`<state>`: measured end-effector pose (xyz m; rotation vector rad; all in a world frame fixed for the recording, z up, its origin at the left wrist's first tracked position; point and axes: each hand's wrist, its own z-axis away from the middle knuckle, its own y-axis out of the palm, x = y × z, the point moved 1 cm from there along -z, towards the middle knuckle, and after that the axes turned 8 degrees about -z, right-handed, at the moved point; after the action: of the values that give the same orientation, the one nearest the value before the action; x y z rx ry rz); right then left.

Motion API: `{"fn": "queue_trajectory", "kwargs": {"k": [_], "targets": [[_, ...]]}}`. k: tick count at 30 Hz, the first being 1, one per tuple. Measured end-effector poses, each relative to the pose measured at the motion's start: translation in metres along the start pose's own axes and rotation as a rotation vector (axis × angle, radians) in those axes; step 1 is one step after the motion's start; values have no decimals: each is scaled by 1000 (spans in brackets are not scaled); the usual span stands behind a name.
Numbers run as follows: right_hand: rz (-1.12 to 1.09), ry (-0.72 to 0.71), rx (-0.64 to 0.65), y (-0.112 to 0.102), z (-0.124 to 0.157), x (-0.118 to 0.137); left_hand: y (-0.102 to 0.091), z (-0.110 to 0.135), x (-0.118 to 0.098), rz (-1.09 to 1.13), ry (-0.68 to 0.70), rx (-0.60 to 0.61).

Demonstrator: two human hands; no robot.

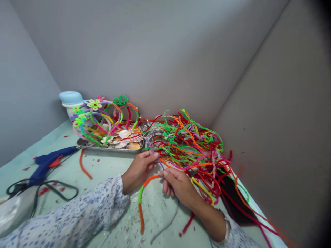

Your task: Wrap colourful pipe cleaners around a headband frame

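My left hand [139, 169] pinches a purple pipe cleaner [161, 163] between thumb and fingers, with its free end sticking up past them. The lower end of that pipe cleaner runs to my right hand [180, 186]. There my right hand grips the top of a headband [140, 195], thumb and fingers closed on it. Orange and green pipe cleaner covers the headband's left side. Its right side is a bare grey band [169, 223], hanging below my right hand. My fingers hide where purple meets the band.
A metal tray [113, 150] of seashells [124, 134] with colourful headbands [111, 120] stands behind. Tangled pipe cleaners [191, 137] spread to the right, near a coil of wire [153, 132]. At left lie a blue glue gun [49, 160], its cord and an orange piece [83, 165].
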<state>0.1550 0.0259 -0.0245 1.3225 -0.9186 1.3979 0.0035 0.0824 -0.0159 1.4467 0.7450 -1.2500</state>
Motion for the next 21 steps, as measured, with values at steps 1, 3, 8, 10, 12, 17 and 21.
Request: {"fn": "queue_trajectory", "kwargs": {"k": [1, 3, 8, 10, 12, 17, 21], "targets": [[10, -2, 4, 0, 1, 0, -1, -1, 0, 11, 4, -11], [19, -2, 10, 0, 1, -1, -1, -3, -1, 24, 6, -28], [2, 2, 21, -1, 0, -2, -1, -3, 0, 1, 7, -27], [-21, 10, 25, -1, -1, -2, 0, -1, 1, -38, -5, 9], [-43, 18, 25, -1, -2, -1, 1, 1, 3, -76, -21, 42], [-38, 21, 42, -1, -3, -1, 1, 2, 5, -102, -25, 34], [-22, 13, 59, -1, -3, -2, 0, 0, 3, -88, -30, 19]]}}
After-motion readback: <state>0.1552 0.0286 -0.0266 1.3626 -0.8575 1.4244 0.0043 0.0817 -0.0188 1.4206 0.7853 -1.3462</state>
